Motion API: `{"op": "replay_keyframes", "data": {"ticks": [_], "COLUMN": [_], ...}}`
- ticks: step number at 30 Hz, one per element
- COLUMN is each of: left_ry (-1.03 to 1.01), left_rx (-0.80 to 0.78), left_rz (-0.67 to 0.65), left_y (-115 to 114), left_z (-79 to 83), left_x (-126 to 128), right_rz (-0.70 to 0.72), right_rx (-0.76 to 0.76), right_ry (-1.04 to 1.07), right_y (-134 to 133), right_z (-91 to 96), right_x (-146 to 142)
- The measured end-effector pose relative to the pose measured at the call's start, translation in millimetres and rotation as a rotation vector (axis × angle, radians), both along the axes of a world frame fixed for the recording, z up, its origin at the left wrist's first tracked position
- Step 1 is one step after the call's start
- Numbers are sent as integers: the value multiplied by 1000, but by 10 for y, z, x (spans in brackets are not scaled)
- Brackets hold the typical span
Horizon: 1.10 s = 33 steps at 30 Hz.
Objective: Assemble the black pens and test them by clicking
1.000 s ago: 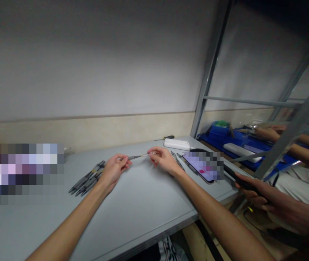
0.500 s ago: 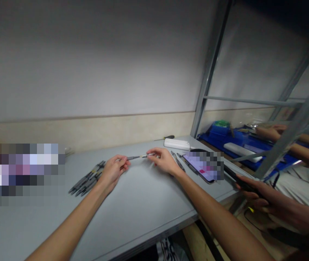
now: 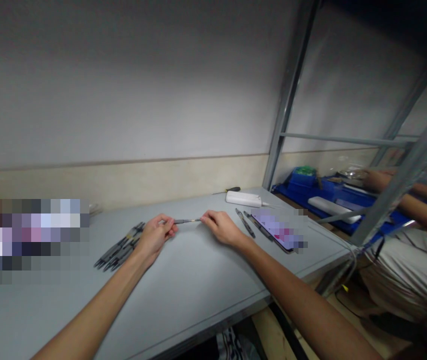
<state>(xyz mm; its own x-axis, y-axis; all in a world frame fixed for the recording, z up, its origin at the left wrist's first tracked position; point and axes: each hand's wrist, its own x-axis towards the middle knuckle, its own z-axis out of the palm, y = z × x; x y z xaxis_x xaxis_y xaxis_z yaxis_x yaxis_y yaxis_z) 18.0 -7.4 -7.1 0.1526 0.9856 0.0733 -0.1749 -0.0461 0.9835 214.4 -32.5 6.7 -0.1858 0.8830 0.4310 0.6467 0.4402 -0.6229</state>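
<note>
Low over the desk, my left hand [image 3: 158,231] is closed around the grey barrel of a pen [image 3: 180,221], which lies level and points right. Out of the barrel's right end comes a thin, pale pen refill [image 3: 194,220]. The thumb and fingers of my right hand [image 3: 219,226] pinch that refill's far end; its tip is hidden. Beside my left wrist lies a bunch of several grey pens [image 3: 119,250]. Two more pens rest to the right of my right hand, one pen [image 3: 245,223] apart and another pen [image 3: 259,226] against a phone [image 3: 277,230].
A white power strip [image 3: 243,199] and a screwdriver [image 3: 233,189] lie at the back of the grey desk [image 3: 183,290]. Metal frame posts [image 3: 286,110] rise at the right. Beyond them, another person's arms [image 3: 423,200] are over a blue surface with a white bar [image 3: 333,209].
My right hand has moved slightly left and down, and less of the refill shows between my hands. Another person's hand with a long black object has left the right side.
</note>
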Motion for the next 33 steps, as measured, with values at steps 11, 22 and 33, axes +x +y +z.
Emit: {"op": "replay_keyframes", "data": {"ticks": [11,22,33], "left_ry": [439,675,865], "left_rx": [478,606,771], "left_rz": [73,38,-104], "left_y": [-111,-214,-286], "left_z": [149,160,83], "left_x": [6,64,137], "right_rz": [265,102,129], "right_rx": [-730,-614,-518], "right_ry": [587,907,1542], "right_y": [34,72,107], "right_z": [-15,53,169], "right_x": [129,150,305]}}
